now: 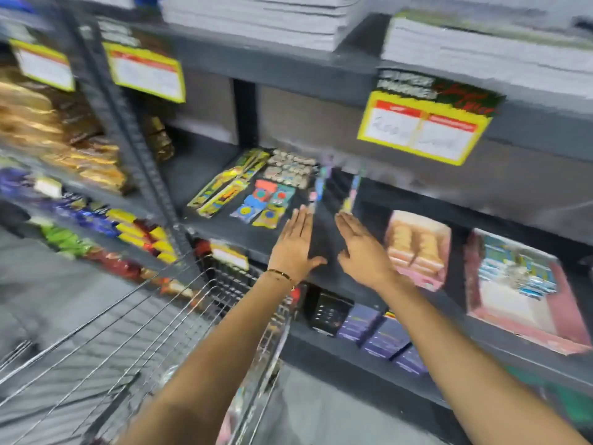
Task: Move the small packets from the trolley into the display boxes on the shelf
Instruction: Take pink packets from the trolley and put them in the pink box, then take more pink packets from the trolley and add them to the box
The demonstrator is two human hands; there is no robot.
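Note:
My left hand (pixel 293 245) and my right hand (pixel 361 248) reach forward side by side over the dark middle shelf (pixel 250 236), fingers straight and apart, holding nothing. Between and just beyond the fingertips stand two thin upright carded items (pixel 319 187). Flat coloured packets (pixel 266 202) lie on the shelf left of my left hand. Two pink display boxes sit to the right: one with biscuit-like contents (pixel 417 248), one holding small blue packets (pixel 519 284). The wire trolley (pixel 154 316) stands below my left arm. The picture is motion-blurred.
Yellow price tags (pixel 423 130) hang from the shelf above. Stacks of grey paper pads (pixel 263 17) fill the top shelf. Snack bags (pixel 64 123) and wrapped sweets (pixel 128 232) fill the left bay. Dark and purple boxes (pixel 369 329) sit on the lower shelf.

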